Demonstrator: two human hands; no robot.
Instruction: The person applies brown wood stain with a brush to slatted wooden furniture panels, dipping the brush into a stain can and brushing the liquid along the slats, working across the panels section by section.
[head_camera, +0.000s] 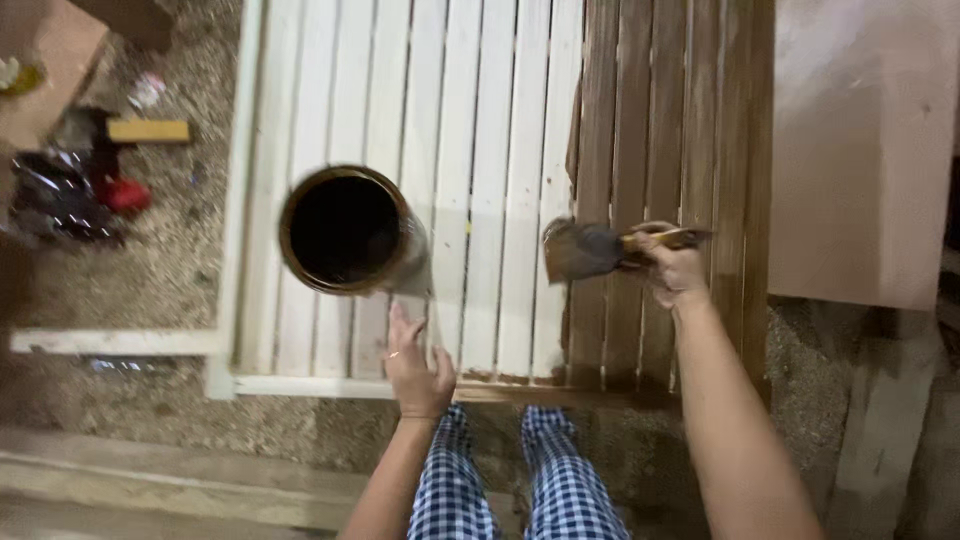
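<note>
A slatted wooden panel (470, 150) lies flat below me. Its left slats are bare pale wood and its right slats (690, 120) are stained dark brown. My right hand (672, 268) grips a wide paintbrush (585, 250), its wet bristles over the edge between bare and stained slats. My left hand (415, 368) rests flat, fingers apart, on the pale slats near the front rail. Just above it stands an open round can (348, 230) of dark stain on the slats. My legs in blue checked trousers (510, 480) show at the bottom.
Gravel floor (150, 270) surrounds the panel. At the left lie a wooden block (148, 130), a red object (125, 195) and dark clutter. A large pinkish board (865, 150) lies at the right. A concrete step (150, 470) runs along the lower left.
</note>
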